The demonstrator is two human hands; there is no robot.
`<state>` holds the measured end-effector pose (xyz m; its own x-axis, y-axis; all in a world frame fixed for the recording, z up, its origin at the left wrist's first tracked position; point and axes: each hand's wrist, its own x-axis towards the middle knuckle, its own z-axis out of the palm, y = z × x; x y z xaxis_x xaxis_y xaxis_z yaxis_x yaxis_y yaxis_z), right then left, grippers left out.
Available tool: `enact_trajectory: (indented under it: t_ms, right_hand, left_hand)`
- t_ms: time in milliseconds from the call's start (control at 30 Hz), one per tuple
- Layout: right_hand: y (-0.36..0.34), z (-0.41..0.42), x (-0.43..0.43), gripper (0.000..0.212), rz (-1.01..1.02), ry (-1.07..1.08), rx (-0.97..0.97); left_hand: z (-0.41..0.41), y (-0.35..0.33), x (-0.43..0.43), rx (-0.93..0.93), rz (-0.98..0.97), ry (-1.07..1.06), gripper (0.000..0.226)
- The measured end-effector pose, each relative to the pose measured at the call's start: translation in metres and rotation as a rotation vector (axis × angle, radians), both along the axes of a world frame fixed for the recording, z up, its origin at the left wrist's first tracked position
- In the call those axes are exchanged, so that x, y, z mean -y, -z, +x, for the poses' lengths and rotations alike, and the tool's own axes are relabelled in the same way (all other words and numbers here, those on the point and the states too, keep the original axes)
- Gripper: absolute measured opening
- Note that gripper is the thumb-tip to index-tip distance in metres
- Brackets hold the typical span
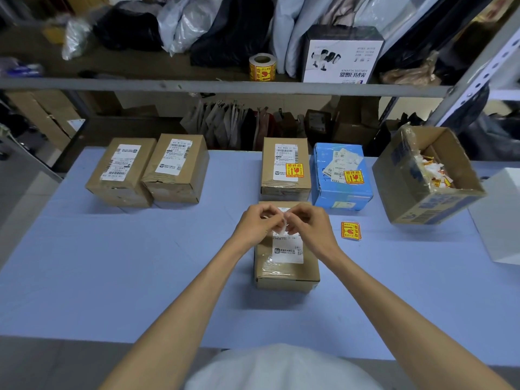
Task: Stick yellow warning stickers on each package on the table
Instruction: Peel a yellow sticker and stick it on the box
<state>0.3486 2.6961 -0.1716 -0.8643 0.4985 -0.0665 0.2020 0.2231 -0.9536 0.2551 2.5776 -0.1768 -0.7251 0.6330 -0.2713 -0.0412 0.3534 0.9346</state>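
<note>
A brown cardboard package (285, 266) with a white shipping label lies at the table's centre. Above its far end, my left hand (257, 225) and my right hand (308, 225) pinch a small sticker on white backing paper (282, 226) between their fingertips. A small stack of yellow warning stickers (350, 230) rests on the blue table (112, 263) to the right. Behind, a brown package (285, 168) and a blue package (342, 175) each carry a yellow sticker. Two brown packages (121, 171) (177, 167) at the left bear only white labels.
An open cardboard box (427, 175) with discarded backing papers stands at the right, a white box (501, 218) beyond it. A roll of yellow stickers (262, 66) and a scanner box (342, 56) sit on the shelf behind the table.
</note>
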Motion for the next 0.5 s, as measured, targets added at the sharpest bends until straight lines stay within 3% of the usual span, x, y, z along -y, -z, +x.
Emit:
enact_trajectory:
  t_ms: [233, 367, 500]
  right_hand:
    - [0.001, -0.0048, -0.0008, 0.012, -0.136, 0.117, 0.0]
    - [-0.0019, -0.0058, 0.0008, 0.013, -0.144, 0.09, -0.01]
    - [-0.0013, -0.004, -0.0006, 0.013, -0.195, 0.112, 0.0]
  left_hand:
    - [-0.0001, 0.0048, -0.0026, 0.114, 0.067, -0.077, 0.012]
    - [0.0073, 0.002, -0.0083, 0.096, 0.093, -0.044, 0.026]
    - [0.0056, 0.0065, -0.0091, 0.127, 0.081, -0.085, 0.018]
